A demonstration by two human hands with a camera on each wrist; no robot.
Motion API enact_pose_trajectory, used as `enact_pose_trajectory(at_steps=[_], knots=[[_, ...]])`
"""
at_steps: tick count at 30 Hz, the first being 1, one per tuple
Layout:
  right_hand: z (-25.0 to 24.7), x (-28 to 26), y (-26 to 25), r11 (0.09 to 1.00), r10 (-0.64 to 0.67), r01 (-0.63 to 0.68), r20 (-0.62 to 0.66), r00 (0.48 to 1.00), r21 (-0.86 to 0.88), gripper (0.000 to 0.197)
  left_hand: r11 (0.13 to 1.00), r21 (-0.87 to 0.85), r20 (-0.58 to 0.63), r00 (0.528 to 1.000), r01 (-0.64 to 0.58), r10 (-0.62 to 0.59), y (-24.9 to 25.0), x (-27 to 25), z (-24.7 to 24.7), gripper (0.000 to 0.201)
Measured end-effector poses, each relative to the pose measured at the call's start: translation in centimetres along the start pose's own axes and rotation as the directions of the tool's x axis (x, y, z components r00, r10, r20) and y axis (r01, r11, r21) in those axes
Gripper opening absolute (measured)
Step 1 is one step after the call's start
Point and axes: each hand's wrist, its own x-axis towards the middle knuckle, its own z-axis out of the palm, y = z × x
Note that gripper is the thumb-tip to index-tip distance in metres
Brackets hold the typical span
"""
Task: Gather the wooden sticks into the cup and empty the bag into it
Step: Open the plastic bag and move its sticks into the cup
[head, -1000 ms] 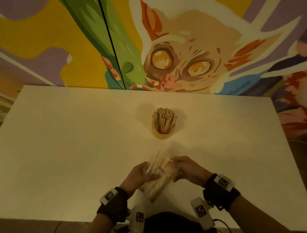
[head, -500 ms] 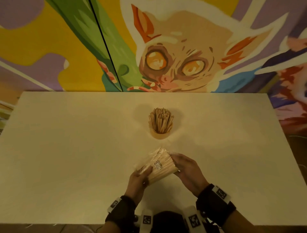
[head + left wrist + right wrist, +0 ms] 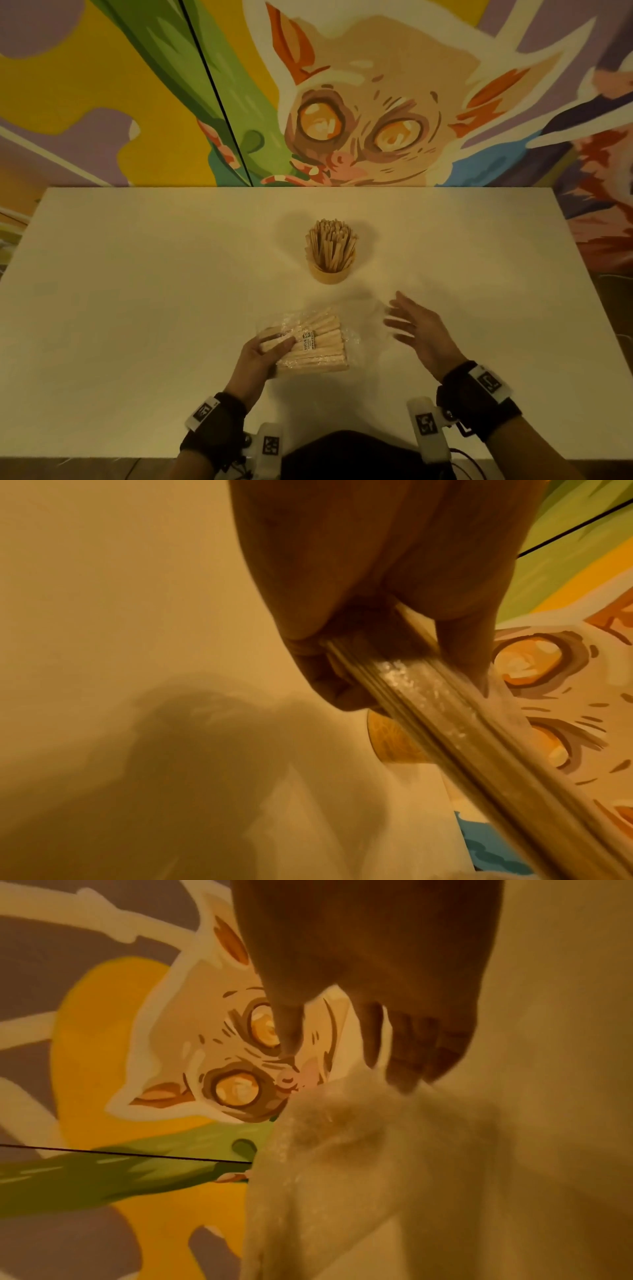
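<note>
Near the person, the left hand [image 3: 255, 356] holds the clear bag [image 3: 310, 342] of wooden sticks [image 3: 322, 334] above the worktop [image 3: 137, 308], fingers curled round one end. The right hand [image 3: 416, 330] floats beside it, spread wide, holding nothing. Best to keep the bag steady and find its open end. Its small white label [image 3: 308, 341] is too tiny to read. Farther off, the cup [image 3: 329, 274] stands full of sticks

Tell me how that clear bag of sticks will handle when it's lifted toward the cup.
The bag probably stays fairly stiff, since packed sticks fill it and it juts from the left hand without drooping. Its crinkled, glossy film may be slippery, so a one-sided grip could slide. It looks light: one hand holds it while the right hand is off it.
</note>
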Motion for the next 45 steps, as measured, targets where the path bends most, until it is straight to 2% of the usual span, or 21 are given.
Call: enact_pose_trajectory(at_steps=[2, 5, 8, 11, 13, 15, 19, 21, 24, 27, 29, 31, 34, 35, 37, 39, 41, 43, 45], knots=[[0.0, 0.0, 0.3, 0.998, 0.056, -0.054, 0.050, 0.997, -0.035, 0.039, 1.000, 0.014, 0.015, 1.000, -0.007, 0.007, 0.3, -0.3, 0.2, 0.059], [-0.8, 0.4, 0.6, 0.996, 0.085, -0.086, 0.014, 0.996, 0.038, 0.037, 1.000, 0.008, -0.010, 1.000, -0.020, 0.021, 0.8, -0.6, 0.2, 0.030], [-1.4, 0.7, 0.7, 0.976, 0.080, -0.074, -0.021, 0.997, 0.204, 0.036, 0.999, 0.021, -0.045, 0.998, -0.042, 0.043, 0.8, -0.6, -0.3, 0.032], [-1.9, 0.8, 0.2, 0.915, 0.026, 0.015, -0.097, 0.995, 0.403, 0.028, 0.996, 0.083, -0.069, 0.997, -0.036, 0.041, 0.7, -0.8, -0.5, 0.032], [-2.1, 0.8, -0.1, 0.906, -0.004, 0.063, -0.141, 0.990, 0.419, 0.019, 0.993, 0.118, -0.076, 0.997, -0.024, 0.033, 0.4, -0.8, -0.7, 0.030], [-1.9, 0.8, 0.2, 0.947, 0.000, 0.045, -0.142, 0.990, 0.317, 0.016, 0.994, 0.112, -0.090, 0.996, -0.013, 0.023, 0.2, -0.9, -0.8, 0.027], [-1.6, 0.7, 2.2, 0.995, 0.100, -0.099, -0.102, 0.990, 0.014, 0.026, 0.996, 0.085, -0.082, 0.997, 0.004, 0.003, -0.1, -0.8, -0.9, 0.031], [-1.6, 0.9, 2.8, 0.991, 0.129, -0.131, -0.080, 0.988, -0.022, 0.027, 0.996, 0.090, -0.084, 0.996, 0.001, 0.006, 0.0, -0.8, -0.7, 0.028], [-1.8, 1.2, 3.1, 0.991, 0.116, -0.112, -0.055, 0.992, 0.074, 0.019, 0.998, 0.071, -0.099, 0.995, -0.003, 0.010, 0.0, -0.8, -0.5, 0.022], [-2.1, 1.2, 2.8, 0.986, 0.123, -0.120, -0.021, 0.992, 0.112, 0.018, 1.000, 0.026, -0.096, 0.995, -0.015, 0.017, -0.1, -0.8, -0.7, 0.040], [-2.4, 1.2, 2.9, 0.990, 0.132, -0.135, -0.058, 0.990, -0.035, 0.019, 1.000, 0.015, -0.077, 0.997, -0.020, 0.021, -0.1, -0.8, -0.9, 0.045], [-2.4, 1.3, 2.9, 0.963, 0.110, -0.131, -0.103, 0.989, -0.234, 0.031, 1.000, -0.001, -0.059, 0.998, -0.025, 0.025, -0.1, -0.8, -1.0, 0.038], [-2.0, 0.9, 2.7, 0.946, 0.126, -0.124, -0.012, 0.992, -0.300, 0.044, 0.999, -0.010, -0.073, 0.997, -0.033, 0.032, 0.1, -0.7, -0.9, 0.036], [-1.8, 0.7, 2.6, 0.950, 0.108, -0.100, 0.011, 0.994, -0.296, 0.043, 0.999, 0.004, -0.084, 0.996, -0.034, 0.035, 0.2, -0.7, -0.8, 0.036], [-1.6, 0.5, 2.2, 0.949, -0.036, 0.046, 0.036, 0.999, -0.313, 0.031, 0.999, 0.035, -0.096, 0.995, -0.030, 0.033, 0.2, -0.7, -0.8, 0.032], [-1.5, 0.8, 1.9, 0.901, -0.217, 0.221, 0.052, 0.975, -0.373, 0.025, 0.999, 0.049, -0.100, 0.995, -0.018, 0.023, 0.1, -0.6, -0.8, 0.024], [-1.3, 1.3, 1.9, 0.827, -0.338, 0.320, 0.046, 0.940, -0.462, 0.024, 0.998, 0.063, -0.109, 0.994, -0.015, 0.022, -0.1, -0.5, -0.6, 0.019], [-1.0, 1.7, 2.0, 0.713, -0.481, 0.408, 0.026, 0.876, -0.570, 0.019, 0.997, 0.078, -0.134, 0.991, -0.018, 0.029, -0.2, -0.3, -0.2, 0.019], [-0.7, 1.6, 1.8, 0.590, -0.629, 0.499, 0.026, 0.777, -0.635, 0.010, 0.997, 0.072, -0.160, 0.987, -0.021, 0.032, -0.2, -0.3, 0.2, 0.016]])
